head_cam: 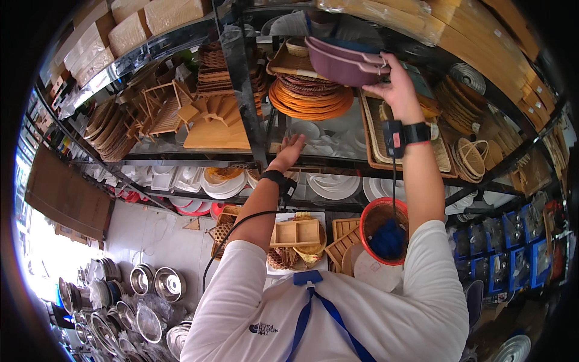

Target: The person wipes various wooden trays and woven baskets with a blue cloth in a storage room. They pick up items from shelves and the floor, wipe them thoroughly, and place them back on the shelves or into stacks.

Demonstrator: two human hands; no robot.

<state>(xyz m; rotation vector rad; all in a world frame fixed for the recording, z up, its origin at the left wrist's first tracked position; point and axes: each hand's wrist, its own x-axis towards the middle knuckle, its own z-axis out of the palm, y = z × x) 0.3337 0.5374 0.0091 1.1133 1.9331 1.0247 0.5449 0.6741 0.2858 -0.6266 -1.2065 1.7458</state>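
Observation:
My right hand (394, 83) grips the handle end of nested purple plastic basins (346, 65). They are held tilted above a stack of round orange woven trays (312, 97) on the shelf. A rectangular woven tray (291, 65) stands behind the basins' left end. My left hand (289, 151) has its fingers apart and holds nothing. It reaches over the shelf's front edge, close to clear glass bowls (304, 130). To the right, a rectangular wicker tray (377, 131) leans below my right wrist.
Wooden racks (165, 108) and a stepped wooden stand (217, 124) fill the left shelf bay. White plates (332, 184) sit one level lower. A red-rimmed basket (368, 217) and a wooden divided box (296, 233) are below. Steel bowls (169, 284) cover the lower-left floor. A dark shelf post (242, 81) divides the bays.

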